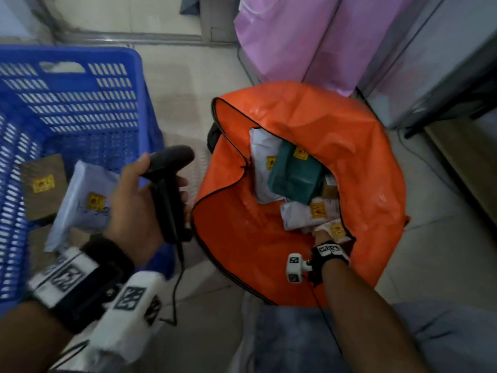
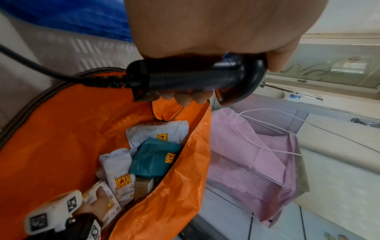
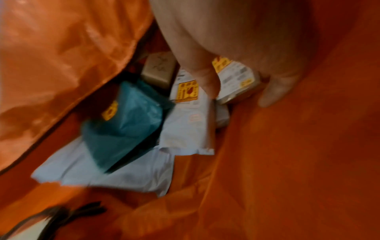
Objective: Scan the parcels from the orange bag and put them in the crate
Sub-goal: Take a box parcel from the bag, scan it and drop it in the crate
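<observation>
Fingers of the right hand [image 3: 236, 48] are closed on a small labelled parcel [image 3: 236, 81], partly hidden inside the bag [image 1: 349, 157]; the scanner [image 1: 168, 195] is gripped by the left hand [image 1: 134, 205].

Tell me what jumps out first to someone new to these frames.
The bright orange woven plastic bag gapes open on the floor at right, parcels inside, the right hand reaching onto a small white labelled parcel. At left stands the blue slatted plastic crate; in front of it the left hand grips a black handheld barcode scanner.
</observation>
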Demonstrator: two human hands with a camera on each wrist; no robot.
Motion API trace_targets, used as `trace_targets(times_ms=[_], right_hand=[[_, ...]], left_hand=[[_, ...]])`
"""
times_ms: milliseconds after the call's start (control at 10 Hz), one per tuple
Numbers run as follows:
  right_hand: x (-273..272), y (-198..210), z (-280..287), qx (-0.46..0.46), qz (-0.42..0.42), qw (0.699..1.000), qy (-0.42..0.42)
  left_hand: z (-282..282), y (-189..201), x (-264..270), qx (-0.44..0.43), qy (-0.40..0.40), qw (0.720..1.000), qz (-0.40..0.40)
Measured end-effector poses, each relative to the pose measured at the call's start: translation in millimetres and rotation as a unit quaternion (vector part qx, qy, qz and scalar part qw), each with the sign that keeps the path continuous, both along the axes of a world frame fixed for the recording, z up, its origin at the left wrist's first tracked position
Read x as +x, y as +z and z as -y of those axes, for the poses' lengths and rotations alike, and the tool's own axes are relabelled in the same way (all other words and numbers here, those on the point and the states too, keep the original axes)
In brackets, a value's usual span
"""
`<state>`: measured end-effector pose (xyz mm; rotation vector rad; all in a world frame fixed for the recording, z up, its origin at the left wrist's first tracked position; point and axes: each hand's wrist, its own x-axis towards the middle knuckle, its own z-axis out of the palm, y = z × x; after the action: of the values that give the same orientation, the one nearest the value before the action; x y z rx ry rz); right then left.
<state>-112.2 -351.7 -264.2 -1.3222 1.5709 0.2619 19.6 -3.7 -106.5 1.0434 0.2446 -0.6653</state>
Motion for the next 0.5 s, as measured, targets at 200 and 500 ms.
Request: trace_targets(times_ms=[200,500], right_hand=[[-10,-18,24,0.046,0.068,0.989,-0.123],[2,-67,35,0.036,0.061,0.992,-0.1]], left_hand=[[-27,-12,7,0.03,-0.037,0.999,-0.018],[-28,-6,13,0.037,-0.042,0.998,0.015]])
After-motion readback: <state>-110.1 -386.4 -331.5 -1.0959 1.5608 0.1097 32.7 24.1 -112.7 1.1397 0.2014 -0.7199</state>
